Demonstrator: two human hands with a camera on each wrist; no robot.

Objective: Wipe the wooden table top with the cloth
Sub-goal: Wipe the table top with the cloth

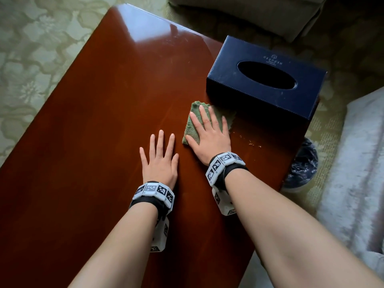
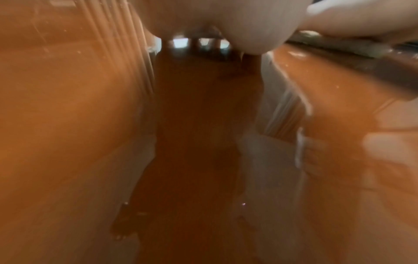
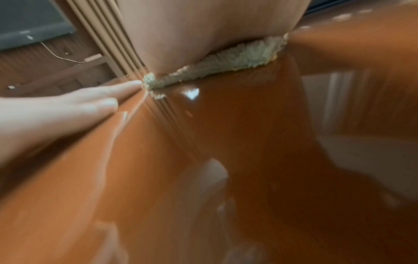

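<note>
A glossy red-brown wooden table top (image 1: 99, 113) fills the head view. On it lies a folded green cloth (image 1: 218, 116), just in front of a dark blue tissue box. My right hand (image 1: 208, 132) presses flat on the cloth with straight, spread fingers. My left hand (image 1: 160, 157) lies flat on the bare wood to the left of the cloth, fingers spread, holding nothing. In the right wrist view the cloth (image 3: 226, 62) shows as a pale fuzzy strip under my palm, with the left hand (image 3: 68, 110) at the left. The left wrist view is blurred, showing only my palm (image 2: 226, 21) on the wood.
The dark blue tissue box (image 1: 266, 77) stands at the table's right side, touching the cloth's far edge. Small crumbs (image 1: 251, 143) lie on the wood right of my right hand. A dark bin (image 1: 302, 165) sits on the floor beyond the right edge. Patterned carpet (image 1: 37, 48) surrounds the table.
</note>
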